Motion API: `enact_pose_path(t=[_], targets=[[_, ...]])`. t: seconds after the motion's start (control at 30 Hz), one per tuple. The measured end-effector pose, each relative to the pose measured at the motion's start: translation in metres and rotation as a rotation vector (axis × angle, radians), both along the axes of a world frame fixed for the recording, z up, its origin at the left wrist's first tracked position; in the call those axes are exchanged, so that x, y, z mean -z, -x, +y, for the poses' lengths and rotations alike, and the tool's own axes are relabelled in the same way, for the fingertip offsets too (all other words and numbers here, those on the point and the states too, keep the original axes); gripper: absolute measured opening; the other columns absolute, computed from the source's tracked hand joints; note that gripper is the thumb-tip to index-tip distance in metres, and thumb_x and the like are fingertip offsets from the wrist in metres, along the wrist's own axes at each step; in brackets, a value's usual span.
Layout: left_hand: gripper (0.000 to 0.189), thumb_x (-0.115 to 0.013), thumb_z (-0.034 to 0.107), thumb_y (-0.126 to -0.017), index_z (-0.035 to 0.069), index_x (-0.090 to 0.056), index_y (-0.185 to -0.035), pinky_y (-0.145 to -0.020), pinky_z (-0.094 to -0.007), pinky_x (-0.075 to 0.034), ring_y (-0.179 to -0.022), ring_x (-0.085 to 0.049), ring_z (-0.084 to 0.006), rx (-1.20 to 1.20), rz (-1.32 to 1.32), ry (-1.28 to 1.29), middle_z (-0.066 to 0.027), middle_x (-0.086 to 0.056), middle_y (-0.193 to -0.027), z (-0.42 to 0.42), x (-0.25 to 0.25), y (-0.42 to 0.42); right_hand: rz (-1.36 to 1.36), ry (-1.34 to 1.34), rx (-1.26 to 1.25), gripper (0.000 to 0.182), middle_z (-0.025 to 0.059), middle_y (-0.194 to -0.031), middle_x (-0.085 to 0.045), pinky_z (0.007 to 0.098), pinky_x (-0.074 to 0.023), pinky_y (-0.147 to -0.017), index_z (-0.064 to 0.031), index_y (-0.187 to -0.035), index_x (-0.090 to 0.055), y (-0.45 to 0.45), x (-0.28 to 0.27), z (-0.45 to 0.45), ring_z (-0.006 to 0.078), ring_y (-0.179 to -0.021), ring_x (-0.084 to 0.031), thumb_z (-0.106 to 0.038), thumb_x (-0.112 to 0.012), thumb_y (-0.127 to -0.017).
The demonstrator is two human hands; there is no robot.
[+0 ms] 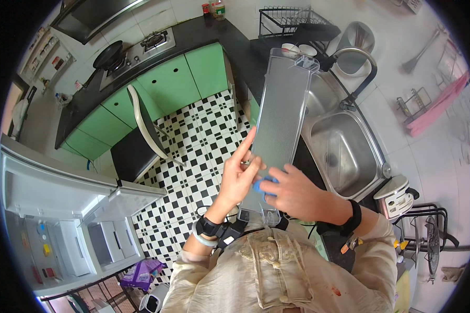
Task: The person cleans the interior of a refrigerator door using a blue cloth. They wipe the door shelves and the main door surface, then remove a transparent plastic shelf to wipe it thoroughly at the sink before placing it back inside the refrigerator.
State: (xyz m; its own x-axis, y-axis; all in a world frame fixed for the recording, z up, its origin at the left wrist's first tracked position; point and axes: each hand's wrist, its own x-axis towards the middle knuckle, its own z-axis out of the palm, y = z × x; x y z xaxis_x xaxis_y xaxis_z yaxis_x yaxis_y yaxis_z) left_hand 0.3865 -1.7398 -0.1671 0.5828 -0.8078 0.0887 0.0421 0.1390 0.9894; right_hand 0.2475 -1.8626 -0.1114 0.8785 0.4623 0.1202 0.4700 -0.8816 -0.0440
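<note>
A long, clear plastic refrigerator door bin (pixel 280 113) with a finely textured panel stretches away in front of my body. My left hand (pixel 238 176) grips its left edge, index finger extended along the rim and thumb over the panel. My right hand (pixel 291 191) holds a small blue cloth or sponge (pixel 257 185) against the near half of the panel. The fingers cover much of the blue piece, so its exact kind is unclear. The bin's far end overlaps the sink counter in view, and its near end lies close to my waist.
On the right is a double-bowl steel sink (pixel 338 156) with a curved faucet (pixel 370 66). An open refrigerator (pixel 58 187) stands at left, near a black-seated chair (pixel 129 152). White bowls (pixel 307 50) sit beyond the bin. A purple package (pixel 143 274) is low at left.
</note>
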Motion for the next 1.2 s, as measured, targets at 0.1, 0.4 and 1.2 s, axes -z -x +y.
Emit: enact_pose_path(t=[0.1, 0.4, 1.2], targets=[[0.061, -0.052, 0.006, -0.096, 0.015, -0.031, -0.153, -0.052, -0.0207, -0.052, -0.064, -0.061, -0.0070, 0.054, 0.002, -0.018, -0.0001, -0.057, -0.079, -0.004, -0.002, -0.004, -0.048, -0.002, -0.022, 0.012, 0.0044, -0.098, -0.056, 0.0428, -0.0416, -0.082, -0.0087, -0.071, -0.069, -0.001, 0.003, 0.015, 0.0277, -0.114, -0.049, -0.020, -0.067, -0.068], [0.061, -0.047, 0.005, -0.097, 0.018, -0.029, -0.153, -0.050, -0.0210, -0.054, -0.057, -0.061, -0.0075, 0.098, 0.114, -0.053, -0.0026, -0.062, -0.078, 0.003, -0.005, -0.001, -0.030, 0.067, 0.022, 0.012, 0.0037, -0.096, -0.050, 0.0376, -0.0398, -0.068, -0.0078, -0.071, -0.068, 0.006, -0.004, 0.013, 0.0245, -0.099, -0.048, -0.019, -0.068, -0.069], [0.061, -0.047, 0.006, -0.095, 0.011, -0.028, -0.153, -0.053, -0.0205, -0.054, -0.070, -0.063, -0.0083, -0.013, 0.099, 0.022, -0.0031, -0.062, -0.079, -0.009, 0.011, -0.008, -0.102, -0.077, 0.036, 0.013, 0.0069, -0.107, -0.057, 0.0413, -0.0420, -0.080, -0.0102, -0.071, -0.072, -0.011, 0.019, 0.031, 0.0264, -0.108, -0.049, -0.022, -0.065, -0.072]])
